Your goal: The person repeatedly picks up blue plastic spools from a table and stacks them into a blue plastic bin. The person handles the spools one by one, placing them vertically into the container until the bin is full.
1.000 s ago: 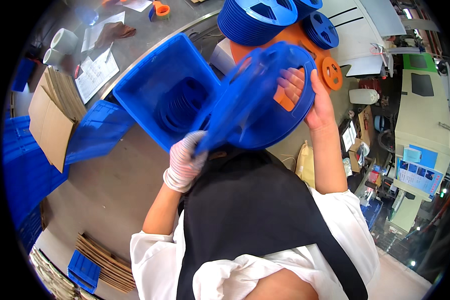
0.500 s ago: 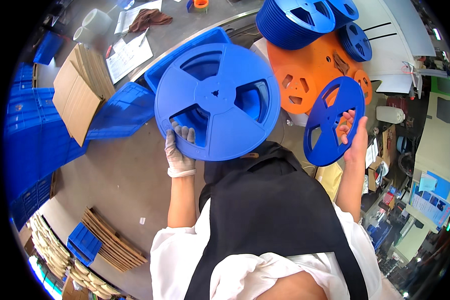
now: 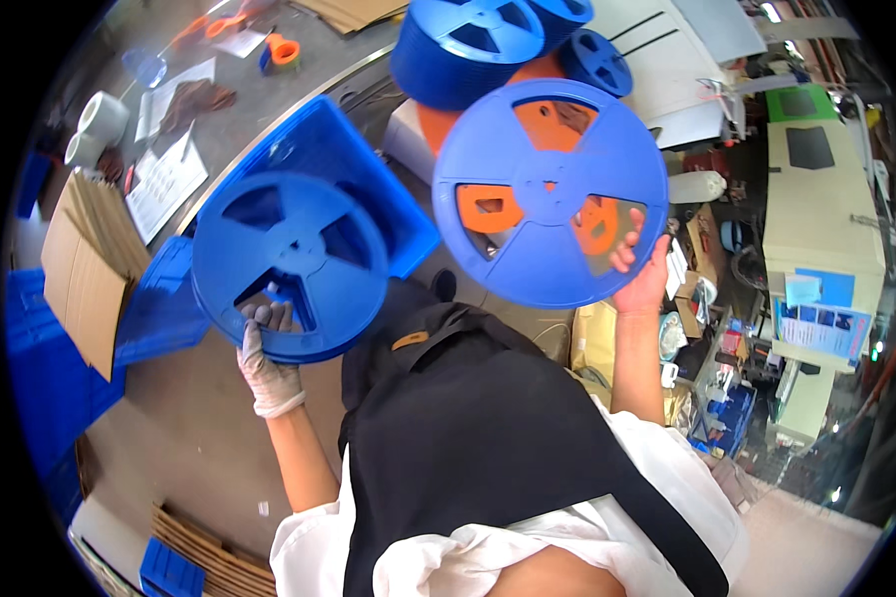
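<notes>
My left hand (image 3: 268, 370), in a pale glove, is closed on the lower rim of a blue plastic reel (image 3: 340, 298), its fingers reaching through a cut-out window. The reel is tilted beside an open blue bin (image 3: 408, 244). Bare and raised, my right hand (image 3: 641, 277) grips the lower right edge of a blue reel disc (image 3: 543, 234) with three windows. The disc faces me nearly flat on, and orange parts show through its windows. The two blue pieces are apart from each other.
Behind the disc stands a tall stack of blue reels (image 3: 433, 65) on an orange surface (image 3: 438, 127). On the left are folded cardboard (image 3: 85, 274) and blue crates (image 3: 65, 338). Papers (image 3: 166, 189), a brown cloth (image 3: 197, 102) and an orange tape dispenser (image 3: 283, 50) lie on the grey table.
The left reel has moved left and down, uncovering more of the bin. The right-hand disc has turned from edge-tilted to facing me and moved left and up. The view has shifted too.
</notes>
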Action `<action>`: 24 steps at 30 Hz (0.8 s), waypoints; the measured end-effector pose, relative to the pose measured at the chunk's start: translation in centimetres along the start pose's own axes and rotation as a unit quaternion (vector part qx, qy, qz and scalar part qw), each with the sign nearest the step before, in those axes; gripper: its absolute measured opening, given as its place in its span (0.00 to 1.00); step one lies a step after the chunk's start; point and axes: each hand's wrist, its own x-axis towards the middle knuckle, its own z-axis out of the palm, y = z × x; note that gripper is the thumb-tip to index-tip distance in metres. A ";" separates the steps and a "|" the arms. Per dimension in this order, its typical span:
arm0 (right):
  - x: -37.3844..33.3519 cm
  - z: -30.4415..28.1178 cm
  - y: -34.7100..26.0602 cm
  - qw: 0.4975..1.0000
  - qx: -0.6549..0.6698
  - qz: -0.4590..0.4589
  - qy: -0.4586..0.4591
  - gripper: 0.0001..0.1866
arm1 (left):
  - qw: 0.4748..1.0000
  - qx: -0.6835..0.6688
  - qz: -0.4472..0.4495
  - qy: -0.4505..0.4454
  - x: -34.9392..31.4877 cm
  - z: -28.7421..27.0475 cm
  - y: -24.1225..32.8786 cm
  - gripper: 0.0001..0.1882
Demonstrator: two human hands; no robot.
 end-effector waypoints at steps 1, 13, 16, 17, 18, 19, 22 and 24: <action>-0.4 0.0 0.2 1.000 0.012 -0.001 -0.012 0.31 | 1.000 0.010 0.003 -0.003 -0.1 0.3 0.1 0.17; -1.0 2.2 2.4 0.983 0.171 0.045 -0.041 0.29 | 0.997 0.079 -0.008 0.022 0.3 0.4 -0.8 0.18; -0.5 4.0 3.2 0.979 0.188 0.066 -0.048 0.29 | 0.997 0.079 -0.008 -0.002 0.9 0.5 -0.9 0.18; -0.5 4.5 3.5 0.979 0.183 0.067 -0.052 0.30 | 0.997 0.072 -0.011 -0.013 0.9 0.8 -1.0 0.17; -0.6 5.0 3.8 0.983 0.167 0.067 -0.047 0.30 | 0.997 0.075 -0.017 -0.011 1.3 0.7 -1.2 0.17; -0.5 5.5 4.1 0.985 0.150 0.066 -0.044 0.30 | 0.996 0.082 -0.018 -0.008 1.4 1.1 -1.3 0.16; -0.5 7.6 5.6 0.991 0.089 0.059 -0.075 0.30 | 0.994 0.107 -0.027 -0.008 1.5 2.9 -1.5 0.16; -0.7 10.6 7.4 0.992 0.017 0.068 -0.101 0.30 | 0.989 0.141 -0.033 -0.013 1.4 4.9 -1.8 0.14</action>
